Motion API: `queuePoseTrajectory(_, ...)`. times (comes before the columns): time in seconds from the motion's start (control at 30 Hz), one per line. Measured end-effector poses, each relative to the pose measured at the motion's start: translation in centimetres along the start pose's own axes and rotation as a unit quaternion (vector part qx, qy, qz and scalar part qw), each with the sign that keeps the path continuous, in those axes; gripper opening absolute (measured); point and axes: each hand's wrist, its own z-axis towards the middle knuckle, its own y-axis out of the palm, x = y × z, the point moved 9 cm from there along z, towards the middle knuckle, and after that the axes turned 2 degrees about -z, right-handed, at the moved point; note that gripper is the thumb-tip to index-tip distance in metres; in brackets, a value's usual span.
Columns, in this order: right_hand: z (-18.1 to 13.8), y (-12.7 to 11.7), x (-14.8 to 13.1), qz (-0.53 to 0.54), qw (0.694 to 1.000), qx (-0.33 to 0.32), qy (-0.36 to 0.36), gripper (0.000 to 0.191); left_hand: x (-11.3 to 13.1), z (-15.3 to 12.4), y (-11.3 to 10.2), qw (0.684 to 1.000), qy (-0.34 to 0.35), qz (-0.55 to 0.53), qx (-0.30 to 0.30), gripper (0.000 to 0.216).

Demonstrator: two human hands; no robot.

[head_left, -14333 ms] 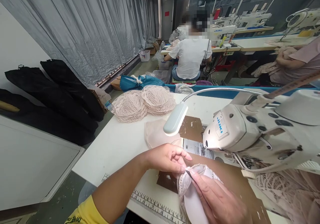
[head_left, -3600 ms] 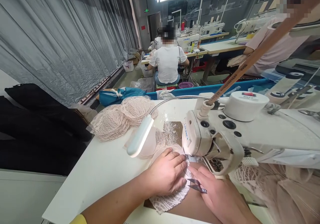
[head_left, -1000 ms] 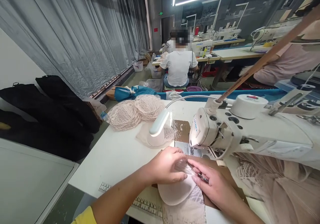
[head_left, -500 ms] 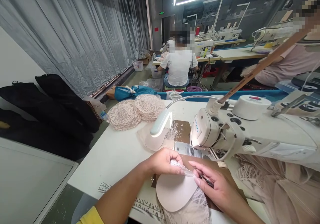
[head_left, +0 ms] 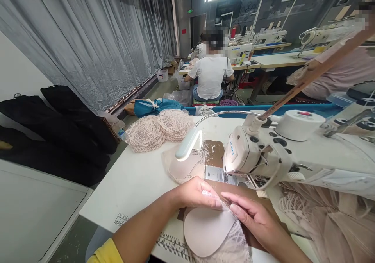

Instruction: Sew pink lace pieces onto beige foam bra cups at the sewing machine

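My left hand (head_left: pixel 196 194) is closed, pinching the upper edge of a pale lace piece (head_left: pixel 234 237) between thumb and fingers. A smooth beige bra cup (head_left: pixel 206 233) hangs just below it, with lace showing along its right side. My right hand (head_left: pixel 253 216) meets the same edge from the right, thumb and forefinger close to the left fingertips. Dark thread snips sit in that hand in the earlier picture; now the fingers hide nearly all of them. Beyond the hands stands a white sewing machine (head_left: pixel 238 149), its needle area lit by a small lamp (head_left: pixel 187 145).
Stacked lace cups (head_left: pixel 146 134) lie at the table's back left. Another cup piece (head_left: pixel 183 165) rests left of the needle plate (head_left: pixel 215 174). Beige mesh fabric (head_left: pixel 331 216) is heaped at right. A person in a white shirt (head_left: pixel 212 77) sits ahead; another sits at far right.
My right fingers have drawn in against the lace edge, and the dark snips have gone out of sight behind them. The left hand keeps its pinch, and the cup has shifted slightly down.
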Motion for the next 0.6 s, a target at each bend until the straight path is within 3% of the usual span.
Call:
queuePoseTrajectory(0.17, -0.3, 0.0, -0.5, 0.029, 0.999, 0.014, 0.024, 0.043, -0.5, 0.1, -0.1, 0.999, -0.022, -0.028, 0.014, 0.043)
queuePoseTrajectory(0.37, 0.0, 0.9, -2.2, 0.005, 0.999, -0.053, -0.002, 0.035, -0.4, 0.1, 0.2, 0.999, -0.033, -0.006, 0.016, 0.04)
queuePoseTrajectory(0.6, 0.0, 0.7, -1.5, 0.005, 0.999, -0.035, 0.006, 0.035, -0.6, 0.1, 0.2, 0.999, -0.034, 0.012, 0.007, 0.041)
